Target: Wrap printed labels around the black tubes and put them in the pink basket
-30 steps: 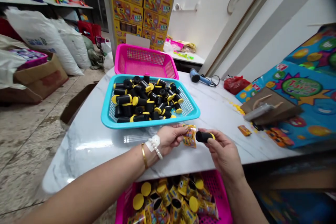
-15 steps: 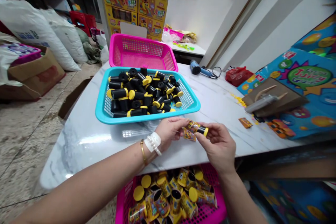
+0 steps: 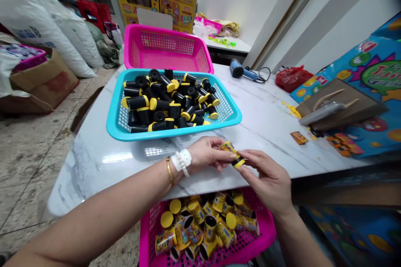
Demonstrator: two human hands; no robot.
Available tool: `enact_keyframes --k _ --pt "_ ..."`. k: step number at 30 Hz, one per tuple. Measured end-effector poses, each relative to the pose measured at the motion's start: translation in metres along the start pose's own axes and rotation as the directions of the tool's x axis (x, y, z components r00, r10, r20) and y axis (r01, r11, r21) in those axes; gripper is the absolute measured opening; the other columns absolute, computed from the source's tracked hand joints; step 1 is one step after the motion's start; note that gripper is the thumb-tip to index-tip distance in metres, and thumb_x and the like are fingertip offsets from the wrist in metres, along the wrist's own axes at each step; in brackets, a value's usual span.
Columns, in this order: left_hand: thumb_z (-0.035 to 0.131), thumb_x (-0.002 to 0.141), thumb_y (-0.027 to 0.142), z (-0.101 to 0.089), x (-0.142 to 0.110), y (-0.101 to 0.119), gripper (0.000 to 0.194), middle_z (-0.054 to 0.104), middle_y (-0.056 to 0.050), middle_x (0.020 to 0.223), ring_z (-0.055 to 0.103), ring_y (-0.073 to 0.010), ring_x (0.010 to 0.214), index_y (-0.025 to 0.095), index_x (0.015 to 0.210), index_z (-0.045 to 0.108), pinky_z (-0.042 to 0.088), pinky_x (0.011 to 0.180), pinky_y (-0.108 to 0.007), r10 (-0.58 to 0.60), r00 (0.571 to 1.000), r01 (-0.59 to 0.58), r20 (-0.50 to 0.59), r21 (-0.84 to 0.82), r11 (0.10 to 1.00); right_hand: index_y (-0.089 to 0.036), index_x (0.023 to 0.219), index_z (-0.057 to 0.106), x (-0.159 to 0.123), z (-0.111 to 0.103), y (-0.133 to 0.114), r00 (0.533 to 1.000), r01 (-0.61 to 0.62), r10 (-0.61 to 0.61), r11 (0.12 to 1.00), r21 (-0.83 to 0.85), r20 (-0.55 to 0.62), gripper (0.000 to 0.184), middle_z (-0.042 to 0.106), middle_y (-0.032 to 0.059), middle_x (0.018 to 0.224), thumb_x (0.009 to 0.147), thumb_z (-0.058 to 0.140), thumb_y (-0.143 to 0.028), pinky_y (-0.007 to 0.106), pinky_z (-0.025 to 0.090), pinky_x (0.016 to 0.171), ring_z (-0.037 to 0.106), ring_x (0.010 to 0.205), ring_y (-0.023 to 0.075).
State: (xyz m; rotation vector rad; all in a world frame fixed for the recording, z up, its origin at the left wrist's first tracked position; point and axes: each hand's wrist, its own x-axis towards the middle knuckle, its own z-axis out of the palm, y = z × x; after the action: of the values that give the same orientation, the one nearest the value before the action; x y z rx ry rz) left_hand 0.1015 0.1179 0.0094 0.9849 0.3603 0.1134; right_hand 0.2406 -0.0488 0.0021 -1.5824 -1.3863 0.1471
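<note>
Over the table's front edge, my left hand (image 3: pixel 206 153) pinches a printed yellow wrapper sleeve (image 3: pixel 228 147). The sleeve sits around much of a small black cup (image 3: pixel 238 161) with a yellow end, tilted down to the right. Fingers of my right hand (image 3: pixel 267 175) close on that yellow end. Just beyond my hands, a turquoise basket (image 3: pixel 175 134) holds many black cups (image 3: pixel 158 104) with yellow ends. Below the table edge, a pink basket (image 3: pixel 268 235) contains many cups in printed yellow sleeves (image 3: pixel 194 231).
An empty pink basket (image 3: pixel 169 33) stands behind the turquoise one. A blue heat gun (image 3: pixel 237 69) with a cord lies at the back right. Farther right are a red bag (image 3: pixel 293 78), an orange packet (image 3: pixel 299 137) and a cardboard piece with wooden prongs (image 3: pixel 360 108). White sacks (image 3: pixel 59 29) stand left.
The black cup came leftward into the wrapper sleeve, which now covers much of it. My hands have drawn together. The camera view has tilted downward, shifting the background up.
</note>
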Motion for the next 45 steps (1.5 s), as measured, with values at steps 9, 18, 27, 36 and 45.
enact_keyframes --k 9,18,27,36,45 --pt "0.096 0.055 0.034 0.003 -0.002 -0.005 0.051 0.068 -0.002 0.071 0.062 -0.0096 0.059 0.012 0.085 0.062 0.049 0.055 -0.022 0.029 1.0 -0.03 -0.002 -0.058 0.998 -0.027 0.121 0.073 -0.003 0.016 -0.001 0.993 -0.026 0.029 0.999 0.026 -0.117 0.039 0.073 0.0077 0.116 0.084 0.077 -0.016 0.04 0.065 0.088 0.073 0.101 0.0231" --pt "0.074 0.071 0.072 -0.01 -0.004 0.009 0.066 0.07 -0.005 0.078 0.066 -0.0142 0.056 0.015 0.101 0.064 0.055 0.053 -0.028 -0.122 0.979 0.103 0.166 0.118 0.988 -0.034 0.122 0.072 0.012 -0.004 -0.003 0.977 0.208 -0.212 0.971 -0.114 -0.021 0.051 0.074 0.0029 0.109 0.078 0.081 -0.01 0.031 0.063 0.078 0.073 0.084 0.0161" --pt "0.086 0.069 0.05 -0.007 0.002 0.003 0.046 0.069 -0.003 0.077 0.062 -0.0094 0.061 0.012 0.089 0.068 0.052 0.059 -0.023 0.045 0.995 -0.06 0.093 0.17 0.984 -0.034 0.123 0.073 0.006 0.002 0.008 0.97 0.231 -0.24 0.962 -0.145 -0.045 0.052 0.076 0.0042 0.108 0.078 0.081 -0.009 0.034 0.063 0.085 0.074 0.093 0.0202" --pt "0.077 0.076 0.057 -0.003 0.0 -0.001 0.052 0.066 0.0 0.073 0.061 -0.0115 0.058 0.017 0.107 0.065 0.047 0.053 -0.022 0.223 0.974 -0.219 0.046 0.455 0.863 -0.031 0.116 0.076 0.001 0.02 0.007 0.983 -0.012 0.018 0.999 0.034 -0.182 0.039 0.076 0.005 0.105 0.08 0.079 -0.016 0.035 0.064 0.077 0.073 0.092 0.021" --pt "0.064 0.087 0.045 -0.008 0.0 0.003 0.029 0.058 0.002 0.068 0.051 -0.0094 0.057 0.016 0.088 0.061 0.042 0.056 -0.022 0.24 0.969 -0.244 0.064 0.424 0.872 -0.024 0.104 0.08 0.006 0.023 0.01 0.973 -0.133 0.15 0.986 0.104 -0.176 0.029 0.078 0.0054 0.094 0.075 0.085 -0.023 0.034 0.064 0.07 0.074 0.076 0.0196"
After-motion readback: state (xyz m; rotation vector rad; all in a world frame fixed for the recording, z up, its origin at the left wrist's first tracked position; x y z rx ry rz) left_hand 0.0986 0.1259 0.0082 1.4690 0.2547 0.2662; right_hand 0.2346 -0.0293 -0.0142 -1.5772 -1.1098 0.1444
